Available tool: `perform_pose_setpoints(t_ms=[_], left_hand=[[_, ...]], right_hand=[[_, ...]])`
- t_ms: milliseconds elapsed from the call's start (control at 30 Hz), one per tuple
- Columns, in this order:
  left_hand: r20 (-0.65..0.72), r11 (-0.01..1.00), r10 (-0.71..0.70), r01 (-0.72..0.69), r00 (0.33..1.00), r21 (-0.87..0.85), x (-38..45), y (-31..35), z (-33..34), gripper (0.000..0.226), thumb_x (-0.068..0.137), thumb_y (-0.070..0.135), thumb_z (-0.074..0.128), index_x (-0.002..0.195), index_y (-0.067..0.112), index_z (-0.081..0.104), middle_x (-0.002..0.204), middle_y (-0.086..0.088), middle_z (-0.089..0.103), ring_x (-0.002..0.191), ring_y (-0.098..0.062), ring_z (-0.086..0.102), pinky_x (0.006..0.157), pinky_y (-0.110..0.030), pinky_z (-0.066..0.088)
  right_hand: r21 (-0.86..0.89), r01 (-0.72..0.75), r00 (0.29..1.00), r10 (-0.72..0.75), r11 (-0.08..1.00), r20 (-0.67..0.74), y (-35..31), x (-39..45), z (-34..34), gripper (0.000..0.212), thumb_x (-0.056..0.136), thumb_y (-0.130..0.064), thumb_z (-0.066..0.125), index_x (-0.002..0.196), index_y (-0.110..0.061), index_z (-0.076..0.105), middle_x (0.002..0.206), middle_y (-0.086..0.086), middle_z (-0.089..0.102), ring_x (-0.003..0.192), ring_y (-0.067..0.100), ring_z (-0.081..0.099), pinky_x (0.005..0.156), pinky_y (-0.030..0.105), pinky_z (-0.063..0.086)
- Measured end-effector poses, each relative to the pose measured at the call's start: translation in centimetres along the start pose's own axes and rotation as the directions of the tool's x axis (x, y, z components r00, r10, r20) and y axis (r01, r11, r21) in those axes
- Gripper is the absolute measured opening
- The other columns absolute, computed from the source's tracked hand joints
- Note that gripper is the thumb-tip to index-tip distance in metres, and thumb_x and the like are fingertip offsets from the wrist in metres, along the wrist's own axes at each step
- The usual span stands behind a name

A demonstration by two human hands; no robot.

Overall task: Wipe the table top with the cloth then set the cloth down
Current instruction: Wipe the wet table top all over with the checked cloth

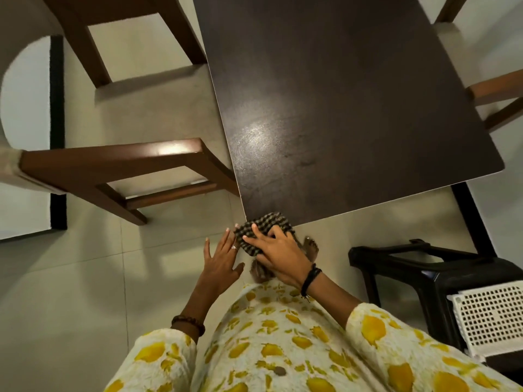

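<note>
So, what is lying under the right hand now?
Under the right hand is the checked cloth, pressed at the near corner of the dark table. The cloth's far part shows; the hand covers the rest, and the cloth hides that corner.

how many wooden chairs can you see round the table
3: one at the table's left edge, near; one far left; one partly cut off at right. Others may be out of frame.

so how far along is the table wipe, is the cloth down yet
Not down yet. The right hand grips the checked cloth at the table top's near corner, part of the cloth hanging past the edge. The left hand hovers open beside it, empty. The dark top shows faint streaks near the glare, so some wiping may be done, though coverage can't be judged. Left: finish any remaining wiping, then set the cloth down.
</note>
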State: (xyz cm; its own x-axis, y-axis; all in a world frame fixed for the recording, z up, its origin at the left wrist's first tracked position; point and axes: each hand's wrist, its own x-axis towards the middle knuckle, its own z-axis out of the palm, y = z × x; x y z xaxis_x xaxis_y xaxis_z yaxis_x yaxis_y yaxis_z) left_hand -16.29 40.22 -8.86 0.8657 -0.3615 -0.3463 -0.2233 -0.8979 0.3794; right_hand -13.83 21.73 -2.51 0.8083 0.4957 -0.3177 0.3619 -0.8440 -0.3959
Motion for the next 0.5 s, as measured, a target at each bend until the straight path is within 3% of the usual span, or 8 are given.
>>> perform_pose_setpoints(t_ms=[67,100,200,267,333,367,433,500], left_hand=[[-0.051,1.0,0.022,-0.022,0.998,-0.01,-0.8,0.3,-0.3,0.069,0.078,0.036,0.035,0.144,0.018,0.021,0.151,-0.005,0.022,0.14,-0.01,0.005,0.101,-0.061,0.014],[-0.081,0.999,0.03,-0.032,0.996,-0.019,-1.1,0.7,-0.7,0.069,0.081,0.034,0.035,0.145,0.02,0.016,0.152,-0.003,0.019,0.141,-0.007,0.0,0.104,-0.059,0.011],[-0.167,0.995,0.011,-0.027,0.986,-0.096,-1.2,2.8,-2.8,0.067,0.083,0.029,0.036,0.146,0.022,0.014,0.153,0.0,0.018,0.141,-0.006,-0.001,0.111,-0.047,0.001],[-0.192,0.991,0.051,-0.074,0.98,-0.114,-0.4,4.4,-4.3,0.068,0.082,0.028,0.039,0.146,0.021,0.014,0.153,-0.001,0.017,0.141,-0.009,0.0,0.112,-0.04,-0.007],[-0.213,0.987,0.108,-0.13,0.971,-0.093,1.1,5.9,-5.4,0.072,0.082,0.028,0.043,0.146,0.02,0.012,0.153,-0.001,0.012,0.142,-0.011,-0.004,0.112,-0.037,-0.012],[-0.229,0.985,0.123,-0.146,0.966,-0.088,1.9,6.5,-6.0,0.074,0.081,0.026,0.046,0.146,0.02,0.01,0.153,-0.002,0.01,0.142,-0.012,-0.006,0.112,-0.037,-0.014],[-0.267,0.982,0.13,-0.161,0.955,-0.097,3.5,7.9,-7.3,0.079,0.08,0.023,0.053,0.146,0.018,0.01,0.153,-0.003,0.01,0.141,-0.013,-0.006,0.112,-0.036,-0.014],[-0.309,0.976,0.139,-0.182,0.941,-0.118,4.9,9.3,-8.9,0.079,0.08,0.023,0.053,0.146,0.016,0.01,0.152,-0.003,0.011,0.14,-0.012,-0.003,0.112,-0.038,-0.009]], right_hand=[[0.417,-0.102,0.991,0.053,0.903,0.126,0.6,-0.7,-1.9,0.043,0.095,-0.022,0.044,0.138,-0.022,0.046,0.143,0.004,0.045,0.108,0.018,0.046,0.093,0.033,0.038],[0.61,-0.168,0.985,0.113,0.774,0.128,1.1,-0.9,-2.9,0.039,0.094,-0.017,0.045,0.133,-0.015,0.052,0.133,0.005,0.054,0.104,0.015,0.051,0.09,0.025,0.042],[0.946,-0.283,0.905,0.372,0.16,0.208,2.3,-1.5,-6.6,0.029,0.096,-0.004,0.04,0.109,-0.002,0.066,0.104,0.007,0.067,0.074,0.005,0.061,0.065,0.005,0.047],[0.934,-0.218,0.821,0.465,-0.283,0.332,3.4,-2.0,-8.1,0.05,0.098,-0.012,0.036,0.064,-0.011,0.074,0.063,0.0,0.069,0.046,0.0,0.057,0.046,0.01,0.047],[0.819,-0.048,0.779,0.492,-0.571,0.388,4.3,-2.6,-9.1,0.042,0.087,-0.025,0.05,0.052,-0.013,0.071,0.053,0.0,0.067,0.048,0.009,0.063,0.047,0.019,0.052],[0.76,0.034,0.77,0.502,-0.649,0.394,4.4,-2.8,-9.6,0.028,0.076,-0.031,0.055,0.065,-0.013,0.072,0.06,0.003,0.07,0.059,0.016,0.068,0.05,0.024,0.054],[0.677,0.178,0.746,0.546,-0.714,0.38,4.7,-3.2,-10.0,0.031,0.077,-0.036,0.05,0.086,-0.01,0.065,0.069,0.007,0.073,0.069,0.024,0.07,0.049,0.031,0.056],[0.606,0.307,0.76,0.572,-0.734,0.308,4.8,-3.7,-11.0,0.026,0.076,-0.034,0.064,0.083,-0.009,0.069,0.07,0.009,0.074,0.069,0.026,0.07,0.048,0.033,0.057]])
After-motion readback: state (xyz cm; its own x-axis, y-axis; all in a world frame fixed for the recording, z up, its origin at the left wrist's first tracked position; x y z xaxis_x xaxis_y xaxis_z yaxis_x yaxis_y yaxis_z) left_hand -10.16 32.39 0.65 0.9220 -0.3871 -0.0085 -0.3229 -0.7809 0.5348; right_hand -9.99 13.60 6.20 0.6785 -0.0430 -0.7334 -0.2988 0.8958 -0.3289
